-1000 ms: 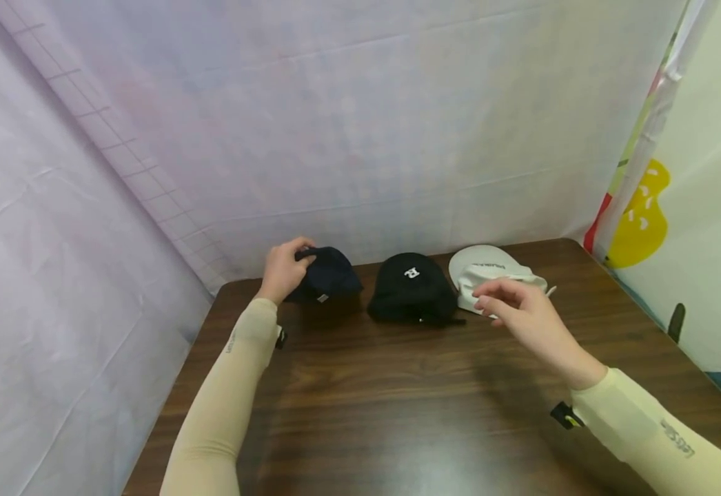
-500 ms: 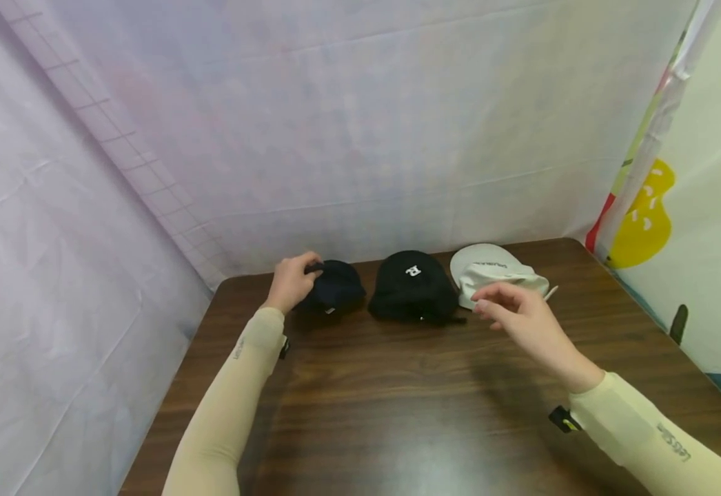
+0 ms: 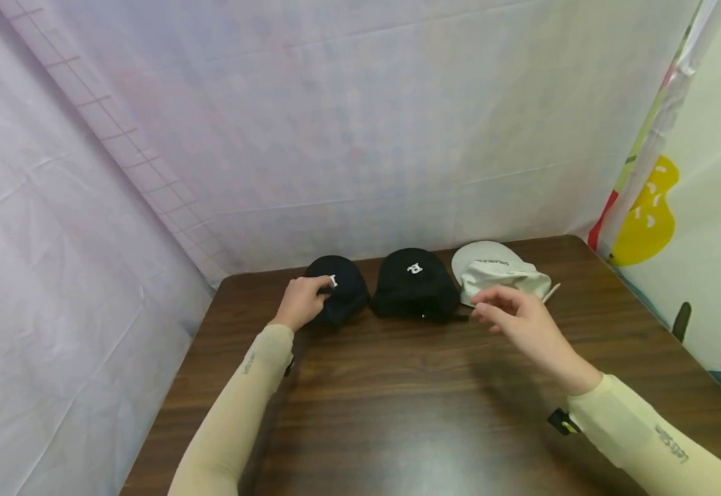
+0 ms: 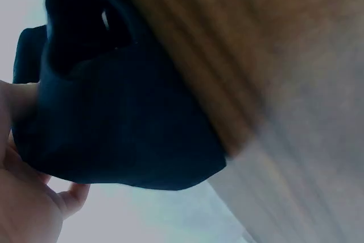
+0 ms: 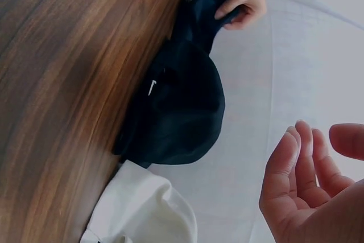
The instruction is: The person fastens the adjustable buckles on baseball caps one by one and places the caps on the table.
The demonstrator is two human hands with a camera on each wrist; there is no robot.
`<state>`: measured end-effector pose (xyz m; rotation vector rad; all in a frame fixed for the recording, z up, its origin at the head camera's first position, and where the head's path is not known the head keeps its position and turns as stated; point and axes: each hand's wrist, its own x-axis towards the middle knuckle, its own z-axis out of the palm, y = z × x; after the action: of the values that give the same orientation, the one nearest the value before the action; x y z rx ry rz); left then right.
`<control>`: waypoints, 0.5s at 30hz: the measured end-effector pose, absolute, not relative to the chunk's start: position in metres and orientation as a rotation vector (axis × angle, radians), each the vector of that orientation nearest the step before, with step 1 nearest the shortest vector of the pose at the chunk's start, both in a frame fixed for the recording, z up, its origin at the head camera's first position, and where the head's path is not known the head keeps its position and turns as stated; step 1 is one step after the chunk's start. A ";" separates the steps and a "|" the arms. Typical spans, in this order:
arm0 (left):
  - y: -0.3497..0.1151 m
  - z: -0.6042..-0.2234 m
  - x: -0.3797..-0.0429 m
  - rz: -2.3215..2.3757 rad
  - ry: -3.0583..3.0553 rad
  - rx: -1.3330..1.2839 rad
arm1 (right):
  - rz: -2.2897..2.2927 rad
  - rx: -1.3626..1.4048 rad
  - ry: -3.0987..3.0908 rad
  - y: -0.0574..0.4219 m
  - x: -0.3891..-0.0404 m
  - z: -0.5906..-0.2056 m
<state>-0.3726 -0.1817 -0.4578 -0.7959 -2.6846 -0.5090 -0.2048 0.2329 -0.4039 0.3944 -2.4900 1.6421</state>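
At the back left of the table, my left hand [image 3: 301, 302] pinches the crown of a dark navy baseball cap [image 3: 349, 300] between thumb and fingers. The cap's brim lies toward the back curtain, and fingers partly cover its white emblem. In the left wrist view the navy cap [image 4: 125, 123] fills much of the picture, its opening showing. My right hand [image 3: 524, 322] hovers with loosely bent fingers, holding nothing, in front of a white cap [image 3: 483, 263]. Between the two hands sits a black baseball cap [image 3: 413, 293] with a white letter R.
The three caps form a row along the back edge of the dark wooden table [image 3: 385, 393]. A pale curtain [image 3: 360, 138] hangs right behind them, and another fabric panel [image 3: 708, 289] with yellow shapes stands at the right.
My left hand has turned and lowered the navy cap, bringing it slightly right and nearer; its white emblem now shows beside the fingers. The right hand has stayed nearly still.
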 end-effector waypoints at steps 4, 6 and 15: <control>-0.181 -0.470 -0.368 -0.434 -2.703 -0.831 | 1.644 0.390 -2.497 0.231 -0.205 -0.406; -0.181 -0.476 -0.365 -0.416 -2.725 -0.834 | 1.646 0.388 -2.501 0.230 -0.204 -0.407; -0.175 -0.485 -0.352 -0.376 -2.801 -0.860 | 1.654 0.409 -2.500 0.223 -0.203 -0.410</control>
<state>-0.3524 -0.1753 -0.4848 -0.8596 -2.8006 -0.3760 -0.2034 0.2231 -0.4103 0.4090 -2.5002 1.6538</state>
